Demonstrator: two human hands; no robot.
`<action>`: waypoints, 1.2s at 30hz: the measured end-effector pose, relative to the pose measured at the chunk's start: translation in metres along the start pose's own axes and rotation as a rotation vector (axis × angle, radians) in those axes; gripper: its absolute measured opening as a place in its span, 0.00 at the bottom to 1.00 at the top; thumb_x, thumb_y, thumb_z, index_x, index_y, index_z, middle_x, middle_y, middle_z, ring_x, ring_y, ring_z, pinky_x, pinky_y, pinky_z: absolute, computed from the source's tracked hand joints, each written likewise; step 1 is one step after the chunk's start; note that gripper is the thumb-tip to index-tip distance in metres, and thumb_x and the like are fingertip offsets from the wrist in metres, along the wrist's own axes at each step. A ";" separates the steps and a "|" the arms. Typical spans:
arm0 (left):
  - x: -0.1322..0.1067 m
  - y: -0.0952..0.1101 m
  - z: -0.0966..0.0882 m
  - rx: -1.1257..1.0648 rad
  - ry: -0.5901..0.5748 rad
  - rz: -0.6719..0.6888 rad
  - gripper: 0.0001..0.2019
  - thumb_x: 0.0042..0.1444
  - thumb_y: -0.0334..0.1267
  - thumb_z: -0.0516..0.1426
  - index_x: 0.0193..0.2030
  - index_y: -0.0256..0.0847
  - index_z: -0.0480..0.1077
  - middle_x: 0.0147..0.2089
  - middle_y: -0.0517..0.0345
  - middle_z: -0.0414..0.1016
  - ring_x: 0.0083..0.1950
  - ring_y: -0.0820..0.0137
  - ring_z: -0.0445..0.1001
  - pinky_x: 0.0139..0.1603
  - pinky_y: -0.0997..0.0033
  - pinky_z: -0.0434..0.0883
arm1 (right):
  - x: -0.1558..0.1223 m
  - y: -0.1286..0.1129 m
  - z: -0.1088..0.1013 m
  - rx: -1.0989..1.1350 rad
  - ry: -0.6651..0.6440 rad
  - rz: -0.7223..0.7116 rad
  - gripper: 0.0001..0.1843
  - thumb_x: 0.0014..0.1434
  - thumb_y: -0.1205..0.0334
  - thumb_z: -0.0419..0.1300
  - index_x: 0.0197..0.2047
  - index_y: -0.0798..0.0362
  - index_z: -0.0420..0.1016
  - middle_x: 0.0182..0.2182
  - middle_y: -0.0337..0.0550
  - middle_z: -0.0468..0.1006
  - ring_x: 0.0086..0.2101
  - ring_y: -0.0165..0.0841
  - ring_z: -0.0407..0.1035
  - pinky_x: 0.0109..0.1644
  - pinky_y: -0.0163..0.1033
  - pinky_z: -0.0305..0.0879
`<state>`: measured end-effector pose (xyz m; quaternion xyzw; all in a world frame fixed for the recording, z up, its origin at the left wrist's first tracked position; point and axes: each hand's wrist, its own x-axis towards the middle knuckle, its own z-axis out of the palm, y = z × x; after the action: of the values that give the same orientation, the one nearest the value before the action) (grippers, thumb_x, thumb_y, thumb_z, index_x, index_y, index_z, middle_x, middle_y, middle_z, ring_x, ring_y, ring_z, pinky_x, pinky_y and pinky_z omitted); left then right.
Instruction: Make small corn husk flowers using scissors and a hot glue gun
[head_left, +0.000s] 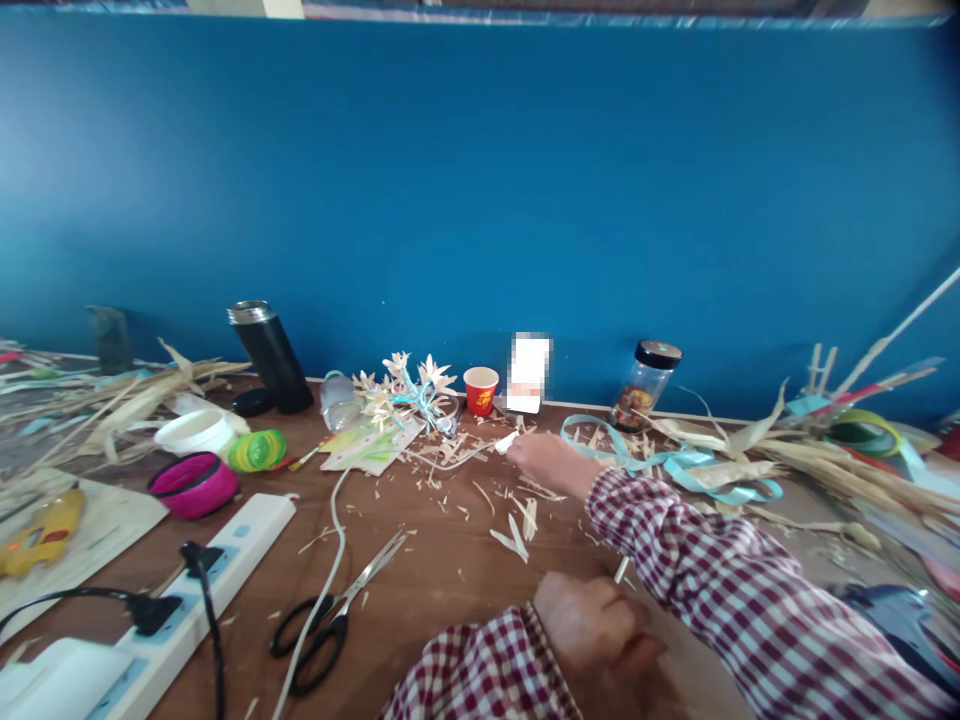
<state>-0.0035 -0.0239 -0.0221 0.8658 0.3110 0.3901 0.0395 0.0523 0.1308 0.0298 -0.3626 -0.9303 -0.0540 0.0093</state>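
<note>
My right hand (553, 462) stretches forward across the table, its fingers closed on a small white cable end (506, 443). Just behind it, a phone (527, 375) with a blurred bright screen leans against the blue panel, and a red paper cup (481, 391) stands to its left. My left hand (596, 628) is low in the view near the table's front, its fingers curled; what they hold, if anything, is hidden. Scraps of dry husk (514, 538) lie between the two hands. To the left, black-handled scissors (337, 612) lie partly open beneath a white cable (339, 520).
A white power strip (251, 540), pink band (193, 486), green tape roll (257, 451), and black flask (271, 355) are left. Husk flowers (412, 390) stand behind. A glass jar (646, 385), blue ribbon (694, 470) and husk strips (817, 470) lie right.
</note>
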 end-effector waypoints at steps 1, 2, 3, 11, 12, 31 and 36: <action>0.001 0.000 -0.002 0.005 -0.023 0.009 0.10 0.53 0.46 0.54 0.31 0.42 0.68 0.27 0.63 0.71 0.24 0.76 0.67 0.20 0.70 0.49 | -0.002 0.001 0.000 0.023 0.011 0.026 0.10 0.57 0.71 0.50 0.36 0.55 0.71 0.33 0.46 0.75 0.33 0.32 0.68 0.33 0.34 0.58; 0.001 0.000 -0.003 0.010 -0.046 0.017 0.10 0.53 0.46 0.54 0.31 0.42 0.68 0.27 0.62 0.71 0.24 0.76 0.67 0.20 0.70 0.50 | -0.004 0.001 0.000 0.036 0.022 0.048 0.09 0.57 0.70 0.50 0.37 0.55 0.71 0.33 0.45 0.75 0.32 0.32 0.68 0.32 0.34 0.58; 0.002 0.000 -0.005 0.013 -0.063 0.026 0.10 0.54 0.45 0.53 0.32 0.42 0.68 0.27 0.62 0.71 0.25 0.77 0.67 0.20 0.71 0.50 | -0.007 0.001 0.000 0.046 0.035 0.065 0.10 0.58 0.69 0.49 0.38 0.54 0.70 0.33 0.45 0.75 0.31 0.32 0.68 0.32 0.34 0.57; 0.001 -0.001 -0.006 0.041 -0.124 0.042 0.11 0.56 0.45 0.49 0.36 0.43 0.68 0.27 0.63 0.71 0.26 0.76 0.68 0.20 0.73 0.53 | -0.044 -0.001 0.000 0.212 0.054 0.172 0.11 0.59 0.67 0.48 0.40 0.52 0.70 0.35 0.42 0.75 0.32 0.31 0.68 0.33 0.33 0.56; 0.001 -0.001 -0.006 0.048 -0.120 0.041 0.11 0.56 0.46 0.49 0.35 0.42 0.68 0.27 0.63 0.71 0.25 0.76 0.67 0.20 0.73 0.52 | -0.050 -0.001 0.000 0.202 0.041 0.187 0.11 0.58 0.67 0.48 0.38 0.52 0.71 0.34 0.42 0.76 0.33 0.31 0.68 0.33 0.34 0.56; 0.002 0.004 -0.012 0.012 -0.007 0.112 0.15 0.57 0.48 0.49 0.31 0.40 0.69 0.23 0.60 0.68 0.24 0.74 0.66 0.22 0.73 0.55 | -0.072 -0.018 0.000 0.298 0.022 0.137 0.09 0.59 0.66 0.50 0.37 0.52 0.72 0.34 0.42 0.74 0.36 0.31 0.67 0.40 0.34 0.58; 0.002 0.004 -0.012 -0.026 0.037 0.125 0.16 0.56 0.49 0.50 0.31 0.39 0.71 0.25 0.58 0.70 0.24 0.74 0.66 0.21 0.73 0.57 | -0.060 -0.036 -0.001 0.346 -0.008 0.112 0.09 0.58 0.61 0.52 0.34 0.52 0.73 0.32 0.41 0.75 0.33 0.30 0.66 0.36 0.34 0.56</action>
<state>-0.0087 -0.0283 -0.0107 0.8756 0.2520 0.4116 0.0208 0.0728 0.0640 0.0242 -0.4073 -0.9040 0.1087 0.0708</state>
